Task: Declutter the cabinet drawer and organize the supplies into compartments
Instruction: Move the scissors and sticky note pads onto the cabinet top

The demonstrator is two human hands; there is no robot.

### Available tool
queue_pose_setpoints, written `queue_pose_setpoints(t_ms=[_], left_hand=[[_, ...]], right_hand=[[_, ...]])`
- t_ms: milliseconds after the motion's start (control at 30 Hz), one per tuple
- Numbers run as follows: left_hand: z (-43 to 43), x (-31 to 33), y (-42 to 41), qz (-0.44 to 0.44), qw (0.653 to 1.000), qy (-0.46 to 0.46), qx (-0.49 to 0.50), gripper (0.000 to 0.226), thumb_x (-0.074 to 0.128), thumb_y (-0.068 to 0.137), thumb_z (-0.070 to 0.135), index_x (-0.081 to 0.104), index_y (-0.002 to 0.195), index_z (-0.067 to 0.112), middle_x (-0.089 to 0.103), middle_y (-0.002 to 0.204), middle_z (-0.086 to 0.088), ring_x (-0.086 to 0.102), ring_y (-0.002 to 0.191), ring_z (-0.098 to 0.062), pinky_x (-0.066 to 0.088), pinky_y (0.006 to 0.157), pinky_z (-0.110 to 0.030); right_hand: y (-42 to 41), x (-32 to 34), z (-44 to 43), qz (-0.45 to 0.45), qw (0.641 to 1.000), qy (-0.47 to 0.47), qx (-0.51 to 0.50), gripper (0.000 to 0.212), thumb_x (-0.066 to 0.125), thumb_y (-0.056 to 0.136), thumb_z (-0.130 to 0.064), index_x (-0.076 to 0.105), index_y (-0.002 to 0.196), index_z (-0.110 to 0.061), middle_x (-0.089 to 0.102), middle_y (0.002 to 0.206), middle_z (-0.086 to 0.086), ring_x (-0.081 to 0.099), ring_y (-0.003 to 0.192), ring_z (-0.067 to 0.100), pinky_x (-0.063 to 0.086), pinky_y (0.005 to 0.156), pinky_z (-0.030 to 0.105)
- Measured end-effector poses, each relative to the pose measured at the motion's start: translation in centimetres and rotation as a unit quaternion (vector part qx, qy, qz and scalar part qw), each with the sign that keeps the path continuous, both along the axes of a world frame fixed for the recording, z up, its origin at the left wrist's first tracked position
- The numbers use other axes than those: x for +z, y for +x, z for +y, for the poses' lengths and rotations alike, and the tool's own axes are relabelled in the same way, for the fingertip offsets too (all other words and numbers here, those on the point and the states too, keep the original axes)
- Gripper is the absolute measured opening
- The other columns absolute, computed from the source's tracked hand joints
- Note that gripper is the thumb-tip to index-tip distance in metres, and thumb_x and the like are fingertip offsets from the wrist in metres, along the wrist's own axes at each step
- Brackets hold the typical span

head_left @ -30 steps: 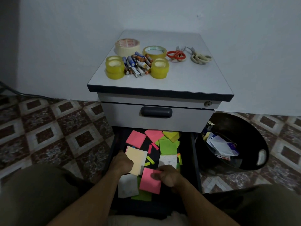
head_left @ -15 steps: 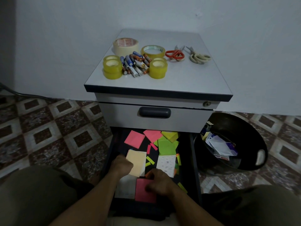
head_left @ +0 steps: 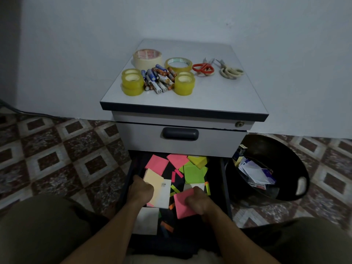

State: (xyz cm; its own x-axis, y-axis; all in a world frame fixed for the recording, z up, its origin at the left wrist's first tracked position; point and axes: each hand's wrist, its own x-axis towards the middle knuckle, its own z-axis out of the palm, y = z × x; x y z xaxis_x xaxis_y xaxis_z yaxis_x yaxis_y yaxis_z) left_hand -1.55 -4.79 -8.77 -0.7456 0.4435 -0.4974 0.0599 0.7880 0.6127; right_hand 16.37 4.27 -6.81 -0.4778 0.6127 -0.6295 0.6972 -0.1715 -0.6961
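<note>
Grip tight: right hand (head_left: pixel 199 203) on pink pad (head_left: pixel 181 205), left hand (head_left: pixel 141 191) on cream pad (head_left: pixel 153 177).

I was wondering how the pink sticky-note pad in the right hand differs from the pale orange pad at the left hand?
The pink square sticky-note pad is vivid, while the pale orange square sticky-note pad is muted. The right hand pinches the pink pad at its right edge. The left hand grips the pale orange pad at its left edge. Both are square and sit over the open black drawer.
</note>
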Motion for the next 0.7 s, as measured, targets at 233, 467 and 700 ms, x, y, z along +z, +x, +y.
queue_pose_setpoints(t_ms=[233,467,700], left_hand=[[-0.8,0.8,0.6,-0.107,0.993,0.038,0.011,0.03,0.04,0.097,0.004,0.037,0.123,0.017,0.057,0.117,-0.011,0.061,0.099,-0.028,0.06,0.06,-0.04],[-1.2,2.5,1.1,-0.14,0.987,0.073,-0.006,0.033,0.038,0.097,0.004,0.039,0.123,0.023,0.055,0.106,-0.002,0.059,0.092,-0.021,0.061,0.066,-0.04],[-1.8,4.9,1.8,-0.15,0.985,0.087,-0.022,0.036,0.039,0.097,0.004,0.037,0.129,0.021,0.055,0.109,-0.004,0.059,0.093,-0.023,0.062,0.068,-0.042]], right_hand=[[0.2,-1.4,-0.5,-0.051,0.997,0.056,-0.009,0.032,0.045,0.097,-0.002,0.041,0.128,-0.01,0.052,0.107,0.004,0.055,0.096,0.021,0.057,0.084,0.036],[0.1,-0.4,-0.3,-0.063,0.993,0.102,0.021,0.032,0.04,0.098,-0.001,0.038,0.13,-0.001,0.051,0.127,0.013,0.05,0.103,0.018,0.044,0.072,0.023],[0.7,1.4,-0.3,-0.033,0.994,0.102,0.002,0.03,0.045,0.092,-0.002,0.047,0.122,0.0,0.058,0.115,0.013,0.059,0.102,0.024,0.055,0.079,0.035]])
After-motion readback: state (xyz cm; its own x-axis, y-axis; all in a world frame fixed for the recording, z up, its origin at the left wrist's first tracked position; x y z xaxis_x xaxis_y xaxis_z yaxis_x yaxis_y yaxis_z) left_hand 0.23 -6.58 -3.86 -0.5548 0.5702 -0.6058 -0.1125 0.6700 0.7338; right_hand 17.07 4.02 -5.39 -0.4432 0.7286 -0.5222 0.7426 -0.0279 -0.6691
